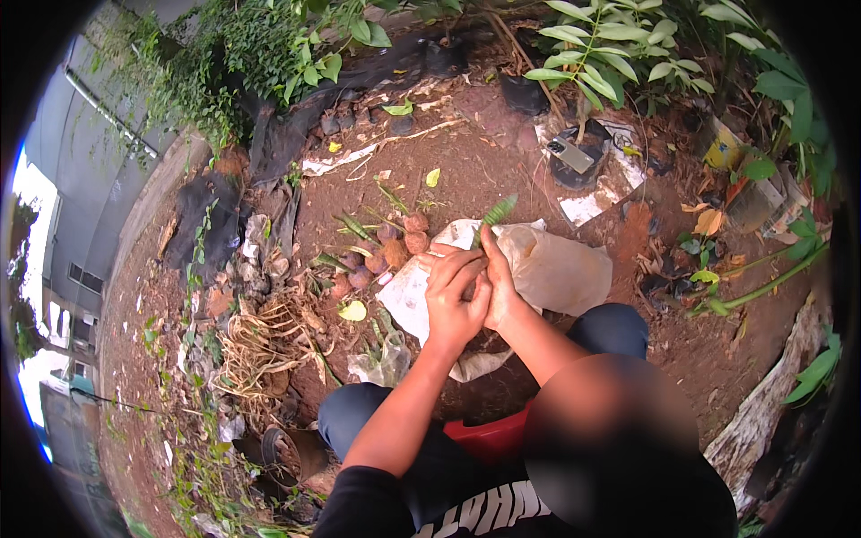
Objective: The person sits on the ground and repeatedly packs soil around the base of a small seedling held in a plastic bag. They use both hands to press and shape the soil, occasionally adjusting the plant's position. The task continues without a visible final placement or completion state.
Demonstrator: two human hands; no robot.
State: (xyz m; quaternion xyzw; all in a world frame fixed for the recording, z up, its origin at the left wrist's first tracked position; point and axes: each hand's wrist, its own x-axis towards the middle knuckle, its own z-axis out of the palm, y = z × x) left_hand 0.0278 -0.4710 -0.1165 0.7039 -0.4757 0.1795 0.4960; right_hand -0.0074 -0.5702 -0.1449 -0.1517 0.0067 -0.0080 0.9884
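Both my hands are closed together around the base of a green banded leaf cutting [499,211], over a white sack [407,299] on the soil. My left hand [454,286] wraps over from the left side; my right hand [501,286] presses against it, its thumb up along the leaf. What lies between the palms is mostly hidden, though a dark brown bit shows between the fingers. Left of the hands, several round brown fibrous balls [395,253] lie in a cluster, some with green banded leaves [355,226] standing out of them.
A filled pale sack [558,265] lies right of my hands. Beyond it a phone [570,155] rests on a black plant bag. Dry roots [262,343] are heaped at the left, near a clear plastic bag [383,362] with leaves. A black pot [286,457] lies lower left.
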